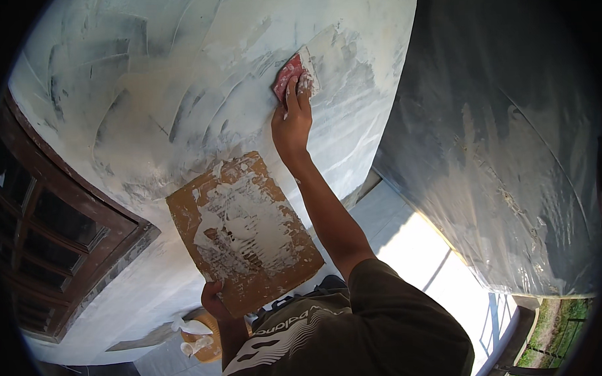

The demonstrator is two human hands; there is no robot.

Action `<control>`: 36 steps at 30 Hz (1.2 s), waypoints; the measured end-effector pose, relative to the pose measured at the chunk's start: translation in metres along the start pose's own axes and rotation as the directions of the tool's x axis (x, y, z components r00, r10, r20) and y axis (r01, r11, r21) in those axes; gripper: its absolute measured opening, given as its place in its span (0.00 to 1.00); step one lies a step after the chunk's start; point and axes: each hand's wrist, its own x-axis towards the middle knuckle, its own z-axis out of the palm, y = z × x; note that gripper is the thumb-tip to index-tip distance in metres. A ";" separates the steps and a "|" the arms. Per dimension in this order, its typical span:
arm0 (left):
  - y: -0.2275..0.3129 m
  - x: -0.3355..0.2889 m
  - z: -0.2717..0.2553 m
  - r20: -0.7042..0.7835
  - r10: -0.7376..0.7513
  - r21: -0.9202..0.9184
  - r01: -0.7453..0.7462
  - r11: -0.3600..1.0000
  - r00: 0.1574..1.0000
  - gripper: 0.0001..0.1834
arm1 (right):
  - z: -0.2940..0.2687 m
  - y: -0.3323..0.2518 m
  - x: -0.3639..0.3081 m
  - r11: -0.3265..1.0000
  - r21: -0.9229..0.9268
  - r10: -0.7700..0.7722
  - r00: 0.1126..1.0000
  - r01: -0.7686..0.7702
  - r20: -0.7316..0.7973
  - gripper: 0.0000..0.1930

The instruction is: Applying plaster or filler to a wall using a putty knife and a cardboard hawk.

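— What's the surface like?
— A pale wall, patchy with grey smears and curved ridges. A brown window sits in it at the left.
— And the room?
— Grey sheeting on the right, beside a sunlit floor; greenery shows at the lower right.
— Where's the scraper?
— Against the wall, high up, pinched in the right grip.
— The left grip?
— Clasping the board by its near left edge; the fingers beneath are hidden. White putty coats the board's middle.
— Anything in the way?
— The board covers part of the wall, and the dark shirt blocks much of the floor. A white bag lies near the left forearm.
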 end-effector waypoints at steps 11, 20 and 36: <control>0.002 -0.004 0.003 0.057 -0.031 -0.070 0.035 0.997 0.998 0.29 | -0.058 -0.012 -0.016 0.948 0.264 0.206 0.974 -0.175 -0.092 0.19; 0.005 -0.002 0.007 0.069 -0.056 -0.042 0.059 0.997 0.996 0.28 | -0.036 0.015 0.051 0.999 -0.025 0.019 0.976 -0.025 -0.217 0.22; 0.007 0.002 0.023 0.077 -0.071 -0.010 0.072 0.997 0.994 0.29 | -0.019 -0.018 0.048 0.981 -0.091 0.167 0.984 -0.171 -0.053 0.28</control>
